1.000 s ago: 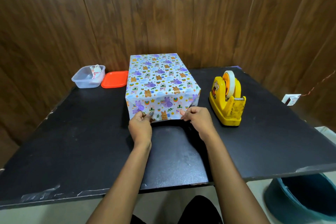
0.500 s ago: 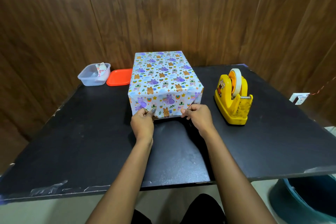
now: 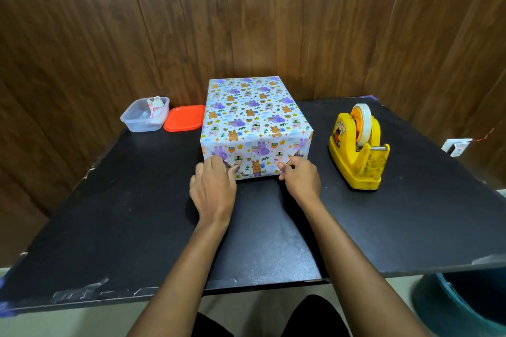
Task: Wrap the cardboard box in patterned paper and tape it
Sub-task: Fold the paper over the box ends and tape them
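Mid-frame: we are pressing left hand [image 3: 213, 186], grip spread, on wrapped box [image 3: 252, 112]; right hand [image 3: 301, 179] grip pinching its patterned paper [image 3: 260, 154].

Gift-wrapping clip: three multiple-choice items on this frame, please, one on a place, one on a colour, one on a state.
1. The tape dispenser stands where? A) right of the wrapped box B) left of it C) on it
2. Colour of the lid beside the clear container? A) green B) orange-red C) white
3. The right hand is: A) resting on the lid B) gripping the dispenser C) pinching the paper at the box's near lower edge

1 A: it sits apart on the box's right. 2 B: the lid shows orange-red. 3 C: its curled fingers meet the paper there.
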The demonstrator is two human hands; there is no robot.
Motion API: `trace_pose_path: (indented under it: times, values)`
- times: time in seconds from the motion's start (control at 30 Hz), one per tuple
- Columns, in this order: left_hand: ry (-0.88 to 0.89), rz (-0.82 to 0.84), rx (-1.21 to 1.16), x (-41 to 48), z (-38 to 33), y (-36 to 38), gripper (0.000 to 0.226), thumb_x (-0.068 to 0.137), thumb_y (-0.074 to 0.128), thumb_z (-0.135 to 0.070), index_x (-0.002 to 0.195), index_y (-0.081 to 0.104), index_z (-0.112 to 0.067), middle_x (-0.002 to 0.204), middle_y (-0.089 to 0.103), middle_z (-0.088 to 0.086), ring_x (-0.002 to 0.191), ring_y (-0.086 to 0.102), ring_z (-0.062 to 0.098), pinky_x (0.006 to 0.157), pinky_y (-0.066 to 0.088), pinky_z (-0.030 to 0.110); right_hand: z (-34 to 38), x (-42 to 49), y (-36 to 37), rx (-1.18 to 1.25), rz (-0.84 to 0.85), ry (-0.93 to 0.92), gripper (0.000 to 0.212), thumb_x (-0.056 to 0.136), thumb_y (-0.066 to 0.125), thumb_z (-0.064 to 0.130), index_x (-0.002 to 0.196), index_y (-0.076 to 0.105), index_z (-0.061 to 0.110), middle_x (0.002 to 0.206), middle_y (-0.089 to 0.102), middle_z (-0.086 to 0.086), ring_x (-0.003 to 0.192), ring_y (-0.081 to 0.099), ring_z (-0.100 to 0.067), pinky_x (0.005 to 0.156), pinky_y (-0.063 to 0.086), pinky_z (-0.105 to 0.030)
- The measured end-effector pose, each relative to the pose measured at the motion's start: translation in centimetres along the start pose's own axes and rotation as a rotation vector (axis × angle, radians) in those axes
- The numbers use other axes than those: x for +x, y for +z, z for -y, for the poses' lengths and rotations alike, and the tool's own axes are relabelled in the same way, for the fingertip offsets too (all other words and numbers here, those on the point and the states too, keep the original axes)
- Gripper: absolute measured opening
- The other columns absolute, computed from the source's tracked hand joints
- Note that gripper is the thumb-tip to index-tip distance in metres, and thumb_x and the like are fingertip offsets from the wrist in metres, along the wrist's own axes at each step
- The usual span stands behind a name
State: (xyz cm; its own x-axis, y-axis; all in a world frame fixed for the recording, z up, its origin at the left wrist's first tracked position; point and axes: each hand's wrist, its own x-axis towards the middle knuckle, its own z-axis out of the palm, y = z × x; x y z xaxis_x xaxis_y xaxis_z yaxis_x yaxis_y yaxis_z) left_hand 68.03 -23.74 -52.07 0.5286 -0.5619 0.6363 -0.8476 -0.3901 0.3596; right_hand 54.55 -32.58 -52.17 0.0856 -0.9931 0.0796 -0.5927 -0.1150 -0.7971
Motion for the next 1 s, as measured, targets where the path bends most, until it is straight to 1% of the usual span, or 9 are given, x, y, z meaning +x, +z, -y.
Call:
trace_pose_path:
  times: [0.07, 0.13, 0.27, 0.37, 0.53, 0.73, 0.8, 0.9, 1.0]
  values:
    - [0.363, -0.279, 0.097, 0.6, 0.0, 0.5, 0.028, 0.077, 0.066, -0.032, 0.083, 0.048, -0.012, 0.09, 0.052, 0.008, 0.084, 0.046, 0.025, 0.071, 0.035, 0.038, -0.1, 0.3, 0.1, -0.033, -0.004, 0.003, 0.024, 0.093, 0.054, 0.032, 0.079, 0.062, 0.013, 0.085, 0.072, -0.001, 0.089, 0.062, -0.022, 0.072, 0.045, -0.03]
    - [0.745, -0.397, 0.09, 2.8, -0.5, 0.8, 0.026, 0.083, 0.057, -0.031, 0.098, 0.048, -0.012, 0.115, 0.047, 0.007, 0.105, 0.044, 0.024, 0.088, 0.033, 0.039, -0.1, 0.7, 0.3, -0.055, -0.002, 0.005, 0.026, 0.092, 0.054, 0.034, 0.083, 0.063, 0.011, 0.089, 0.071, -0.003, 0.091, 0.061, -0.024, 0.073, 0.046, -0.032]
    - [1.236, -0.165, 0.271, 7.6, -0.5, 2.2, 0.056, 0.085, 0.064, -0.029, 0.136, 0.04, -0.025, 0.148, 0.037, 0.01, 0.131, 0.039, 0.034, 0.099, 0.039, 0.046, -0.2, 1.2, 0.2, -0.102, -0.003, 0.001, 0.028, 0.092, 0.054, 0.035, 0.085, 0.065, 0.01, 0.093, 0.07, -0.005, 0.094, 0.061, -0.025, 0.073, 0.044, -0.032]
    - [1.244, 0.018, 0.36, 8.0, 0.1, 2.9, 0.069, 0.081, 0.067, -0.034, 0.14, 0.034, -0.035, 0.151, 0.03, 0.013, 0.119, 0.049, 0.044, 0.088, 0.045, 0.051, -0.2, 1.4, 0.2, -0.115, -0.006, -0.002, 0.028, 0.092, 0.054, 0.037, 0.085, 0.064, 0.011, 0.091, 0.07, -0.005, 0.093, 0.061, -0.025, 0.074, 0.046, -0.033]
    - [1.219, 0.015, 0.342, 7.7, -0.2, 2.9, 0.071, 0.078, 0.069, -0.037, 0.14, 0.035, -0.036, 0.152, 0.028, 0.013, 0.117, 0.048, 0.047, 0.085, 0.044, 0.052, -0.5, 0.9, -0.2, -0.227, -0.049, -0.063, 0.033, 0.094, 0.05, 0.043, 0.096, 0.062, 0.012, 0.1, 0.069, -0.008, 0.099, 0.061, -0.029, 0.074, 0.044, -0.032]
    - [1.239, 0.027, 0.336, 7.7, -0.1, 3.1, 0.073, 0.078, 0.07, -0.036, 0.14, 0.031, -0.038, 0.152, 0.027, 0.014, 0.116, 0.048, 0.047, 0.085, 0.044, 0.051, -0.7, 0.9, -1.9, -0.583, -0.074, -0.149, 0.055, 0.09, 0.041, 0.061, 0.113, 0.063, 0.016, 0.106, 0.068, -0.011, 0.102, 0.061, -0.031, 0.074, 0.043, -0.03]
    - [1.232, 0.02, 0.328, 7.6, -0.1, 3.1, 0.071, 0.078, 0.07, -0.036, 0.139, 0.034, -0.039, 0.151, 0.028, 0.013, 0.116, 0.048, 0.047, 0.084, 0.044, 0.051, -0.6, 0.9, -2.2, -0.496, -0.009, -0.121, 0.052, 0.088, 0.047, 0.061, 0.106, 0.067, 0.017, 0.103, 0.068, -0.009, 0.101, 0.061, -0.03, 0.07, 0.04, -0.03]
    - [1.228, 0.02, 0.307, 7.5, -0.1, 3.2, 0.071, 0.077, 0.072, -0.038, 0.139, 0.036, -0.039, 0.153, 0.024, 0.013, 0.117, 0.048, 0.048, 0.085, 0.045, 0.051, 0.4, 0.6, -4.3, -0.282, 0.007, -0.143, 0.039, 0.087, 0.058, 0.052, 0.073, 0.06, 0.015, 0.081, 0.066, -0.005, 0.082, 0.06, -0.023, 0.06, 0.032, -0.027]
    - [1.225, 0.016, 0.292, 7.6, -0.1, 3.4, 0.073, 0.077, 0.072, -0.038, 0.139, 0.033, -0.039, 0.155, 0.012, 0.012, 0.118, 0.046, 0.048, 0.086, 0.043, 0.052, 1.9, 0.0, -8.7, -0.275, -0.271, -0.231, 0.027, 0.093, 0.054, 0.037, 0.08, 0.059, 0.013, 0.087, 0.063, -0.004, 0.083, 0.053, -0.021, 0.061, 0.03, -0.028]
